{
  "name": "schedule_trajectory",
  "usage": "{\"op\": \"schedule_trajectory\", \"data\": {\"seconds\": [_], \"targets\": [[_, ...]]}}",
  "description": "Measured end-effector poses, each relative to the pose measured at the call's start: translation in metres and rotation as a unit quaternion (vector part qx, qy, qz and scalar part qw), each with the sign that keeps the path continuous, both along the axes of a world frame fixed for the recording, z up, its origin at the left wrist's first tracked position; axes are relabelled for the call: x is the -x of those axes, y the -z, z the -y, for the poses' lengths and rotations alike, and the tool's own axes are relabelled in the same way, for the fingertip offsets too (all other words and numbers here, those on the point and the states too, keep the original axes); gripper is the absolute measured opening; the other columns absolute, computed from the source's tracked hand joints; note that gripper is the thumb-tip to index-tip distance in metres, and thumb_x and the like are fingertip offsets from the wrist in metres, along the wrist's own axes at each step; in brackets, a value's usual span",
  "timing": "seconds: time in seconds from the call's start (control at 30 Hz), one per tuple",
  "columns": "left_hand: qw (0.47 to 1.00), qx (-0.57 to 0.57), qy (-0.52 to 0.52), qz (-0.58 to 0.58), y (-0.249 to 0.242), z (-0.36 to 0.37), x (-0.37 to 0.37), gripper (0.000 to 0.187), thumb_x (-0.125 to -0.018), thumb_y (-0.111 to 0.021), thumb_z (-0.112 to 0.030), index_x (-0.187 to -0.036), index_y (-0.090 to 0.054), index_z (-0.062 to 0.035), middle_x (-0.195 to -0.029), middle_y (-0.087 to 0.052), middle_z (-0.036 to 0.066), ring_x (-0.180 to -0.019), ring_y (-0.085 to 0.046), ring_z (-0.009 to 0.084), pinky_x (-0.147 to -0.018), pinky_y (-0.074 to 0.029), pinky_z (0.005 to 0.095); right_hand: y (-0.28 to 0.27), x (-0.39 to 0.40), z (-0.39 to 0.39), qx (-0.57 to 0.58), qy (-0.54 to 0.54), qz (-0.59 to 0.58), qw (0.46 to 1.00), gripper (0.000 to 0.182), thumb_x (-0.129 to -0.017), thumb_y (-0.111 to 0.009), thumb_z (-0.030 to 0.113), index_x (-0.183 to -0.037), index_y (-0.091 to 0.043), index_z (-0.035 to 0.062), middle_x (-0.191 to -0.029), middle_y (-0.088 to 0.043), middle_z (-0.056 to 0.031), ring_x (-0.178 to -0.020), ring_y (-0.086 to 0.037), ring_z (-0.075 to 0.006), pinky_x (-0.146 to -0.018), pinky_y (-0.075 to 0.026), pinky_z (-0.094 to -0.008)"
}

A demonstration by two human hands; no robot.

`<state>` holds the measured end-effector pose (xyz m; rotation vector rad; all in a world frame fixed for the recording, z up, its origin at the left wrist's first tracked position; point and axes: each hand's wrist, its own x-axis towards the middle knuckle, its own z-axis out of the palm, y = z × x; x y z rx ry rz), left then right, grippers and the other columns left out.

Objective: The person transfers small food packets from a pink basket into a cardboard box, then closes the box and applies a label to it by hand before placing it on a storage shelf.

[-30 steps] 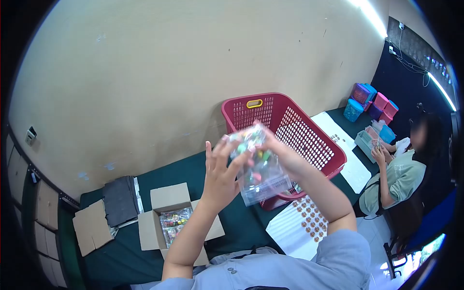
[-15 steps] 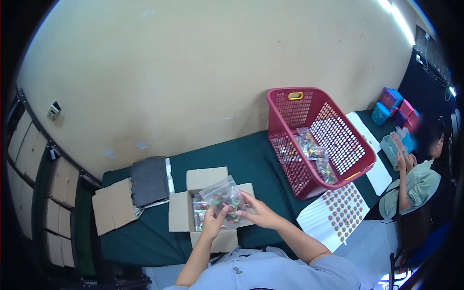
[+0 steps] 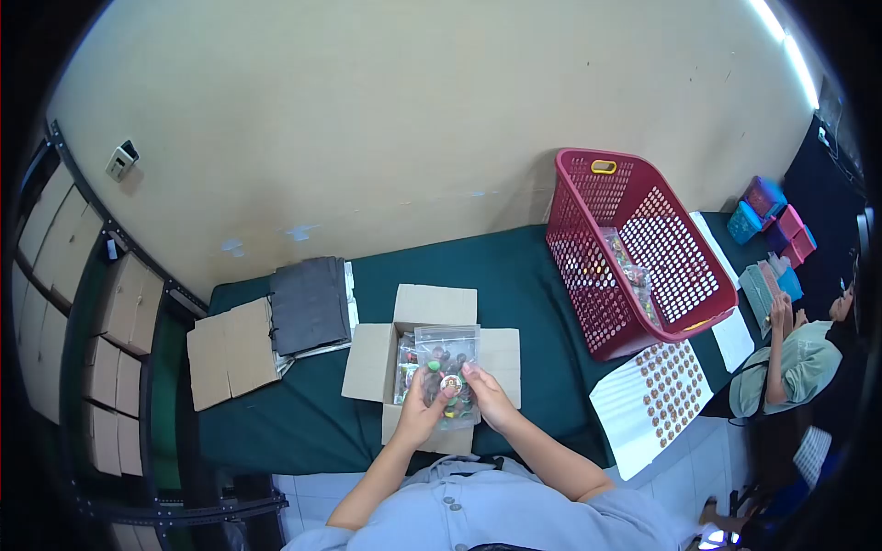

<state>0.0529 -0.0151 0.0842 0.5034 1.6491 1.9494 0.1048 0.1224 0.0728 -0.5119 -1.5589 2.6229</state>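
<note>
A clear plastic bag (image 3: 449,346) with small colourful pieces and a round label is held flat over an open cardboard box (image 3: 499,354). My left hand (image 3: 422,410) grips its lower left side, thumb on the front near the label. On the right side, my right hand (image 3: 489,395) pinches the same bag. Other filled bags (image 3: 405,367) show inside the box, left of the held one; the rest of the inside is hidden by it.
A red basket (image 3: 597,312) with filled bags stands right of the box. Beside it lies a sheet of round stickers (image 3: 673,386). Flattened cardboard (image 3: 230,354) and a black folder (image 3: 310,306) lie left. A co-worker (image 3: 790,367) sits at the far right, near coloured containers (image 3: 744,222).
The bag has turned from tilted to nearly upright, its label now facing up, and both hands have shifted with it. The whole view has also shifted.
</note>
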Motion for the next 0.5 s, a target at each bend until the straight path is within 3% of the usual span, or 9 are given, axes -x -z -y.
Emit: {"op": "schedule_trajectory", "data": {"seconds": [0.1,0.17,0.23,0.3,0.37,0.5], "targets": [[0.999,-0.037,-0.013,0.017,0.009,0.004,0.0,0.046,-0.09,-0.058,-0.021,-0.124,-0.036,-0.0016,-0.113,-0.05,0.009,-0.101,-0.052,0.0147,-0.074,-0.047,0.0238,-0.014,-0.003,0.01,-0.092,-0.051,-0.025,0.994,0.036,-0.096,-0.043,0.035,-0.114,-0.053,0.0045,-0.101,-0.057,0.0,-0.093,-0.052,-0.0071,-0.082,-0.042,-0.025],[0.999,-0.017,0.008,0.03,0.006,0.01,0.0,0.046,-0.09,-0.057,-0.022,-0.125,-0.036,-0.0018,-0.113,-0.049,0.009,-0.1,-0.053,0.015,-0.075,-0.048,0.0245,-0.003,-0.003,0.012,-0.058,-0.039,-0.029,0.997,0.036,-0.095,-0.046,0.033,-0.114,-0.053,0.0036,-0.102,-0.056,-0.0001,-0.093,-0.051,-0.0069,-0.082,-0.042,-0.0248],[0.998,-0.048,-0.014,0.031,0.011,0.012,0.0,0.052,-0.089,-0.058,-0.027,-0.128,-0.034,-0.003,-0.109,-0.052,0.006,-0.094,-0.054,0.0099,-0.06,-0.046,0.0173,0.006,-0.003,0.01,-0.008,-0.037,0.007,0.999,0.035,-0.093,-0.053,0.027,-0.116,-0.051,0.0012,-0.105,-0.058,-0.0021,-0.092,-0.054,-0.0081,-0.081,-0.044,-0.0245],[0.999,-0.039,0.001,0.035,0.01,0.015,0.001,0.052,-0.089,-0.059,-0.025,-0.128,-0.034,-0.0033,-0.109,-0.051,0.006,-0.093,-0.054,0.0096,-0.061,-0.047,0.0185,0.002,-0.004,0.015,-0.02,-0.018,0.004,1.0,0.037,-0.093,-0.053,0.026,-0.119,-0.05,0.0003,-0.103,-0.058,-0.0019,-0.085,-0.055,-0.0084,-0.075,-0.044,-0.0222],[0.998,-0.053,0.01,-0.008,0.009,0.014,0.001,0.05,-0.089,-0.059,-0.023,-0.128,-0.034,-0.0043,-0.107,-0.05,0.005,-0.09,-0.053,0.0089,-0.061,-0.047,0.0185,-0.009,-0.006,0.023,-0.132,-0.001,-0.038,0.991,0.042,-0.094,-0.049,0.033,-0.12,-0.049,0.0004,-0.095,-0.057,0.0009,-0.076,-0.051,-0.0068,-0.068,-0.042,-0.0197],[0.995,-0.061,0.057,0.047,0.003,0.015,0.002,0.046,-0.088,-0.06,-0.019,-0.126,-0.036,-0.0062,-0.102,-0.048,0.003,-0.088,-0.054,0.009,-0.062,-0.047,0.0183,-0.012,-0.015,0.018,-0.088,-0.013,-0.032,0.996,0.041,-0.094,-0.048,0.037,-0.115,-0.055,0.0013,-0.09,-0.058,-0.0009,-0.074,-0.05,-0.0049,-0.063,-0.042,-0.0195]]}}
